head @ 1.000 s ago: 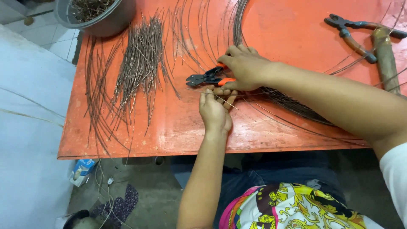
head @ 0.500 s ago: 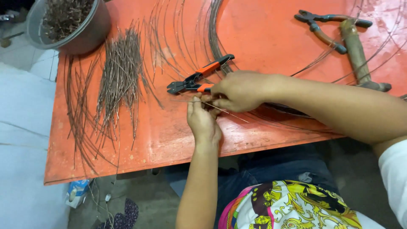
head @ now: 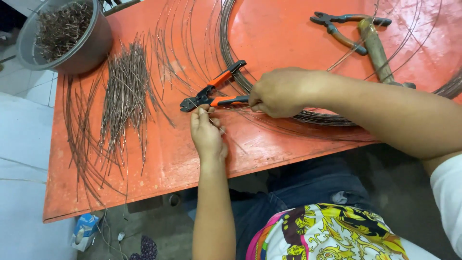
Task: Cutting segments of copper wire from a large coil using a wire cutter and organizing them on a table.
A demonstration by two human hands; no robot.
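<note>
We see an orange table (head: pixel 159 163) from above, and we tell where things are from the wire cutters (head: pixel 211 92) that lie near its middle. The cutters have orange and black handles and dark jaws. The handles stand apart in a V.

The right hand (head: pixel 276 91) comes in from the right side of the cutters. Its fingers are curled shut around the end of the lower handle. The upper handle sticks up and away, with no hand on it.

The left hand (head: pixel 207 132) lies flat on the table just below the cutters' jaws. Its finger and thumb tips are pinched together on a thin wire (head: pixel 226 137), right beside the jaws. The wire runs from the fingertips down and to the right, over the table. We cannot tell if the wire sits inside the jaws.

To the right of the cutters, under the right hand and arm, lies a big coil of wire (head: pixel 231 48). It curves up and round behind the cutters.

To the left of the cutters lies a pile of short cut wires (head: pixel 125 96), all pointing much the same way. Further left are some long bent wires (head: pixel 79 144).

Far up and left of the cutters stands a grey bowl (head: pixel 89 48) full of small wire bits.

Up and right of the cutters lie dark pliers (head: pixel 337 29), touching a tool with a wooden handle (head: pixel 375 45).
</note>
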